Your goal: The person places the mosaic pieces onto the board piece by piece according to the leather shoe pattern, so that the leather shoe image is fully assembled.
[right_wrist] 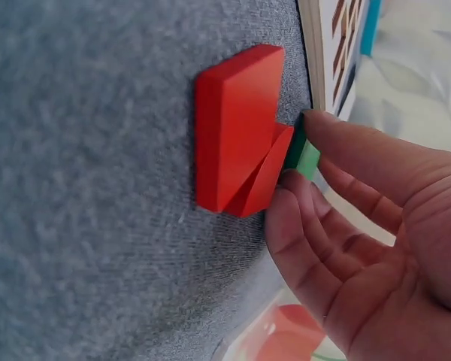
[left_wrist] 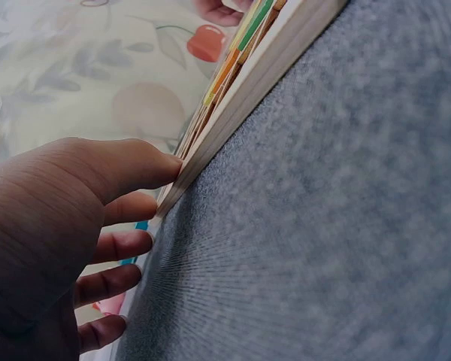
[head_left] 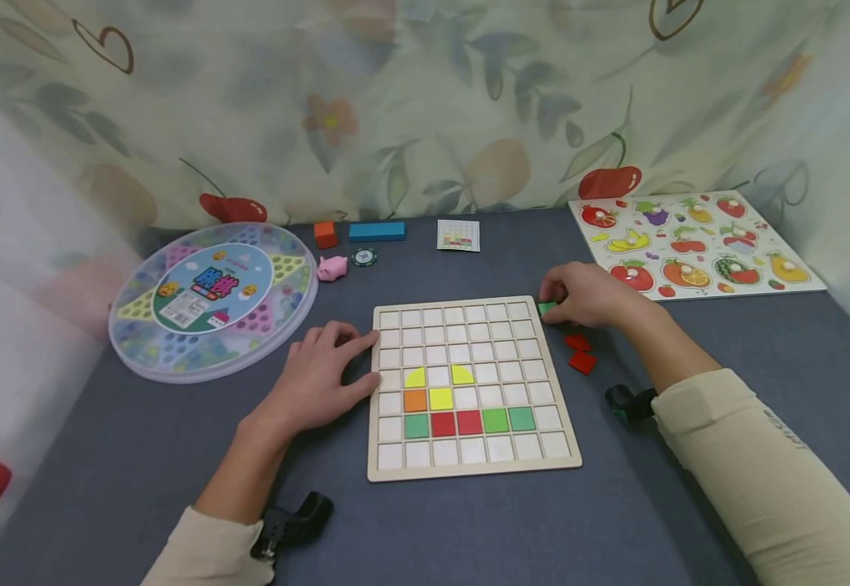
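Observation:
A wooden grid board [head_left: 472, 472] with white squares lies on the table; yellow, orange, red and green tiles fill some of its cells. My left hand [head_left: 318, 374] rests at its left edge, thumb and index fingertips against the frame. In the left wrist view, the thumb [left_wrist: 139, 169] meets the board's rim and the other fingers spread below it. By the board's upper right corner, my right hand [head_left: 589, 293] pinches a green tile [right_wrist: 308, 159] between thumb and fingers. Two red pieces [head_left: 581, 362] lie just nearer to me, one a square block [right_wrist: 244, 124].
A round marble game box [head_left: 124, 346] stands at the left. Behind the board are an orange block [head_left: 326, 235], a blue bar [head_left: 377, 232], a pink pig [head_left: 332, 268], a chip [head_left: 364, 257] and a pattern card [head_left: 458, 235]. A fruit puzzle board [head_left: 667, 244] lies back right.

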Demonstrator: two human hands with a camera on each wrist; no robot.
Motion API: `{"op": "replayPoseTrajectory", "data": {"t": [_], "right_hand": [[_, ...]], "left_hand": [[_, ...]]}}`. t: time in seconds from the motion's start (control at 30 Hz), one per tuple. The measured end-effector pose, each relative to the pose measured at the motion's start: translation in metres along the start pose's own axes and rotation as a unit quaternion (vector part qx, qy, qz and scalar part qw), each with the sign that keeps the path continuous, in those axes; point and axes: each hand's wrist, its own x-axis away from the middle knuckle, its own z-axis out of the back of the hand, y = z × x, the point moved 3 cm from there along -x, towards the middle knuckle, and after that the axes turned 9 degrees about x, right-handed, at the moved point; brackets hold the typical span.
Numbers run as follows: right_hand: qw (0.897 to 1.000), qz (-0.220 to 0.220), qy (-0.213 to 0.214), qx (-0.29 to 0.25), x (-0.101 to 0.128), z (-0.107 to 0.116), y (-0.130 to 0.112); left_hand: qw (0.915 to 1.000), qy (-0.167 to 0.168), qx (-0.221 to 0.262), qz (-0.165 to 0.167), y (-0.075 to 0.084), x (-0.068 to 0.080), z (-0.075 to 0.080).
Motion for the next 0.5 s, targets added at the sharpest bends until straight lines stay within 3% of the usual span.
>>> {"op": "replayPoseTrajectory", "data": {"t": [0.5], "right_hand": [[0.994,0.011,0.036,-0.098,0.011,0.006,-0.01]], "left_hand": [[1.0,-0.004,0.003,0.004,0.001,0.0,0.001]]}}
